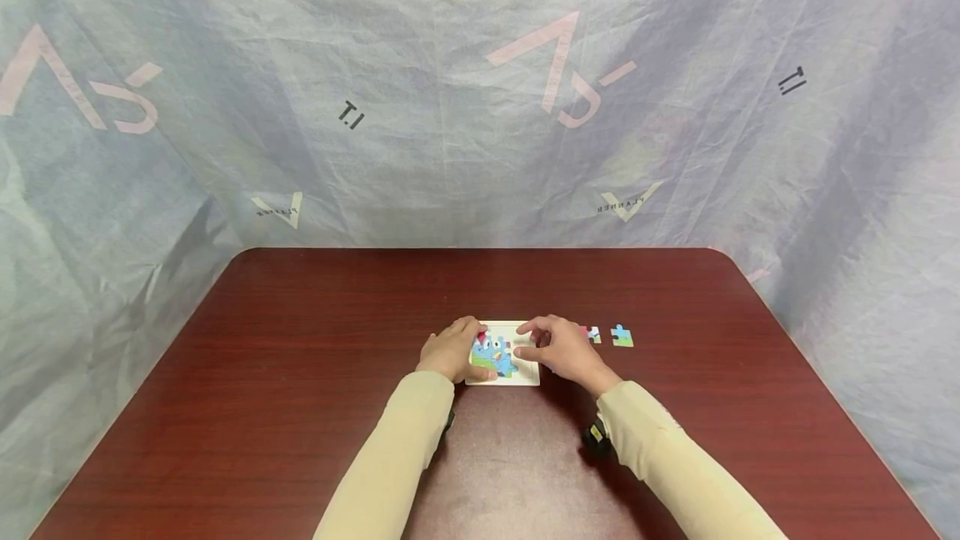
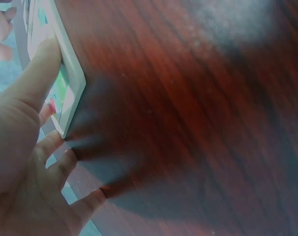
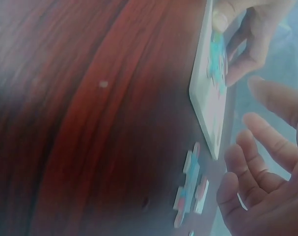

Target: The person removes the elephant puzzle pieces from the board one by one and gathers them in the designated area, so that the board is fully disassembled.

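A white-framed jigsaw board [image 1: 528,382] lies on the table, its left part filled by a blue cartoon figure [image 1: 491,350] on green. My left hand [image 1: 450,352] is at the board's left side. Its thumb [image 2: 46,54] lies across the board's face, while the other fingers spread at the edge and down to the tabletop. Over the right part of the board hovers my right hand [image 1: 566,350], thumb and fingers apart with nothing seen between them. Loose puzzle pieces [image 3: 188,182] lie just right of the board, partly hidden by that hand in the head view.
The dark red wooden table [image 1: 337,315] has rounded far corners. One blue-and-green puzzle piece [image 1: 622,337] lies farther right, beside a partly covered piece [image 1: 595,335]. A grey printed cloth [image 1: 442,148] hangs behind the table and along both sides.
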A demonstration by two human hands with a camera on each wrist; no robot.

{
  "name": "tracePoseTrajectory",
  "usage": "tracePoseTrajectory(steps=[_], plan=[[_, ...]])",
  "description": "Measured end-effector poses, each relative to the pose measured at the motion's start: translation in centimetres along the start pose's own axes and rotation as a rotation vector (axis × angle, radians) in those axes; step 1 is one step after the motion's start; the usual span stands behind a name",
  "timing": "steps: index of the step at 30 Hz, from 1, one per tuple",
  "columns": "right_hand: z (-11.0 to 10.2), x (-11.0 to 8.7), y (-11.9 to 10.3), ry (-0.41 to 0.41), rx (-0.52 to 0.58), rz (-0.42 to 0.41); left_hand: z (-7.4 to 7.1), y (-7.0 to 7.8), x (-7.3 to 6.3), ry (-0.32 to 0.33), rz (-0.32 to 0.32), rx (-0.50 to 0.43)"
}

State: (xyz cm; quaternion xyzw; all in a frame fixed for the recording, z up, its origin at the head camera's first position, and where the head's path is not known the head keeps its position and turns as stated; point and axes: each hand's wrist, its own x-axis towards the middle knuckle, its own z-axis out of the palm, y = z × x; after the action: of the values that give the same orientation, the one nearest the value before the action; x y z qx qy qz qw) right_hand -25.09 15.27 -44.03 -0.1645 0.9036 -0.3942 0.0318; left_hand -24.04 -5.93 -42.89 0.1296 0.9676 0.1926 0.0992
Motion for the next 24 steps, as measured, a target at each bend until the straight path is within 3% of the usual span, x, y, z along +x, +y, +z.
tracePoseTrajectory(steps=[16, 24], plan=[[1.8, 1.8, -0.8, -0.027, -0.141, 0.058, 0.0, -0.1, -0.2, 0.012, 0.004, 0.001], [1.7, 1.9, -1.3, -0.045, -0.223, 0.065, -0.2, 0.1, -0.2, -0.002, -0.004, 0.012]])
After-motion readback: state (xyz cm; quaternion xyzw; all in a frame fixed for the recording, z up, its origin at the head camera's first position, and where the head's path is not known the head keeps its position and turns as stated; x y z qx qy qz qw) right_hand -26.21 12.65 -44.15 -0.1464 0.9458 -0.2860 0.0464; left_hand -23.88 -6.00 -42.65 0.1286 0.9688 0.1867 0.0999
